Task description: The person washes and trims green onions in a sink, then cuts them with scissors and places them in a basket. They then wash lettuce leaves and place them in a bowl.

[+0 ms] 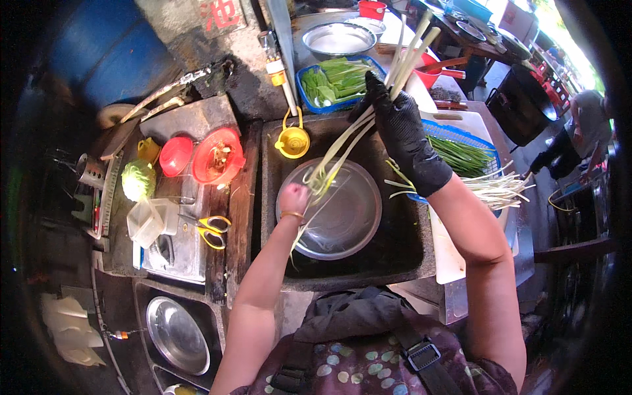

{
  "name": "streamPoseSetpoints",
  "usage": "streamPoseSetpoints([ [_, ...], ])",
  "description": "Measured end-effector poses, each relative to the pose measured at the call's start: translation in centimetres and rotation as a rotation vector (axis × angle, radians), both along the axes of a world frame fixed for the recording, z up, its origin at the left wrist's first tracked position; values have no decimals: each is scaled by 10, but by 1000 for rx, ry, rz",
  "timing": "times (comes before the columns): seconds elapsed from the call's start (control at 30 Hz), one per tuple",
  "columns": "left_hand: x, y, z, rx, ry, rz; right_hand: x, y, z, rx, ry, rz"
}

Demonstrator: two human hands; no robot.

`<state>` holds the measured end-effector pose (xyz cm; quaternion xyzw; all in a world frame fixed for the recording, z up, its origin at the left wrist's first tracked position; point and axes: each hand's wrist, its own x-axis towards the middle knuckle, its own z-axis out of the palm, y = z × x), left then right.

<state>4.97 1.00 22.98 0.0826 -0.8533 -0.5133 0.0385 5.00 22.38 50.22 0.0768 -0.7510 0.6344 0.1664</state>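
My right hand [402, 128], in a black glove, grips a small bunch of long pale-green stalks [343, 140] above the back right of a stone sink [427, 247]. Bare, with a bangle at the wrist, my left hand [294, 198] is closed at the stalks' thin, tangled lower ends. Beneath the hands a round metal basin [345, 222] stands in the sink. Right of the sink, a blue basket [444, 131] holds green stems [464, 155] and pale stalks [498, 190]. Leafy greens [335, 81] lie in another blue basket [299, 91] behind the sink.
On the left counter are yellow-handled scissors [213, 231], a red colander [197, 168], a red bowl [176, 156], clear plastic containers [145, 222] and a cabbage [138, 178]. A yellow strainer [292, 142] sits at the sink's back left. A white cutting board [447, 256] lies right. Another person [587, 123] stands far right.
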Motion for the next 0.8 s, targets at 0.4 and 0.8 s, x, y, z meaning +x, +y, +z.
streamPoseSetpoints([
  [0.4,80,21,-60,-783,-275,-698,24,142,-3,107,186,-112],
  [0.8,78,15,-82,-690,-205,-704,107,337,-209,-151,-456,-848],
])
